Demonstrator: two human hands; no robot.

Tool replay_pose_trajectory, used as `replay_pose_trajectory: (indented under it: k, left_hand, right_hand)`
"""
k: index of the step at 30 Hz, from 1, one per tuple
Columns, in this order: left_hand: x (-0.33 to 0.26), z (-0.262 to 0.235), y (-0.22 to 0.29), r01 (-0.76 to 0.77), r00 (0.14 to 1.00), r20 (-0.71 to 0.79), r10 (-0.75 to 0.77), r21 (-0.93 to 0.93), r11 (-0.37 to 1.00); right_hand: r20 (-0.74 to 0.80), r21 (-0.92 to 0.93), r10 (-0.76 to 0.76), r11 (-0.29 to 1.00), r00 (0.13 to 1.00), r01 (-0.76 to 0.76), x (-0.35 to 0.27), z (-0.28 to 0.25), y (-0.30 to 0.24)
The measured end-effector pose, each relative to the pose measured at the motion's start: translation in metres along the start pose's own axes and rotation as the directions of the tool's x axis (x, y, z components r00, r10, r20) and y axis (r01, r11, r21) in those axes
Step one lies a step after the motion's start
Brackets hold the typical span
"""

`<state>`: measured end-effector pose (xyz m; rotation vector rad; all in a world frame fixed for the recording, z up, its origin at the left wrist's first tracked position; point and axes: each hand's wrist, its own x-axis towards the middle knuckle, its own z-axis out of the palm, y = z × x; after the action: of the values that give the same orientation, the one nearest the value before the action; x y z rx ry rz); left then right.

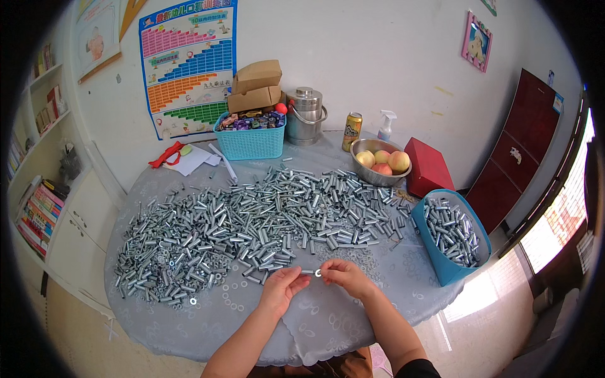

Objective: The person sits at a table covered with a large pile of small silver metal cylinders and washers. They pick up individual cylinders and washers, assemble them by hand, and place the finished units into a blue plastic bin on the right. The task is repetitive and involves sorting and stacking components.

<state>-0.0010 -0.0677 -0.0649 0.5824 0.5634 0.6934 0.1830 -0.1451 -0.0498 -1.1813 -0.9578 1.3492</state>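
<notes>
Close to the table's near edge, my left hand (283, 289) is closed around a short silver metal rod or sleeve (307, 271) that points to the right. My right hand (345, 276) pinches a small flat washer (318, 273) at the rod's right end. Whether the washer is around the rod or only against its end is too small to tell. Just beyond both hands spreads a wide heap of loose metal sleeves and rods (265, 214). Loose washers (234, 296) lie left of my left hand, and more small washers (362, 261) lie beyond my right hand.
At the right edge stands a blue bin (439, 259) of metal sleeves. Behind the heap are a turquoise basket (252, 145) of wrapped sweets, a lidded steel pot (305, 120), a yellow can (352, 131), a spray bottle (386, 125), a steel bowl (378, 178) of fruit and a red box (428, 165).
</notes>
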Motion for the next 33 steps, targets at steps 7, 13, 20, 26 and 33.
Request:
replay_pose_trajectory:
  k: [7,13,20,26,33]
  left_hand:
    - [0.001,-0.003,0.001,0.109,0.990,0.088,-0.112,0.044,0.993]
    - [0.004,-0.007,-0.004,0.122,0.990,0.072,-0.121,-0.009,0.992]
    - [0.003,-0.004,-0.004,0.113,0.993,0.046,-0.113,-0.002,0.994]
    - [0.001,-0.001,-0.006,0.109,0.993,0.041,-0.109,-0.001,0.994]
    - [0.004,-0.007,-0.009,0.095,0.995,0.028,-0.094,-0.033,0.995]
  right_hand:
    - [-0.076,0.118,0.084,0.990,0.994,-0.074,-0.001,-0.007,-0.001]
    - [-0.175,0.204,0.038,0.979,0.984,-0.002,0.002,-0.008,0.003]
    - [-0.172,0.171,-0.059,0.981,0.983,0.089,0.003,-0.005,0.004]
    - [-0.192,0.118,-0.086,0.987,0.978,0.110,0.002,-0.001,0.004]
    - [-0.259,-0.260,-0.326,0.930,0.909,0.260,-0.001,0.013,-0.001]
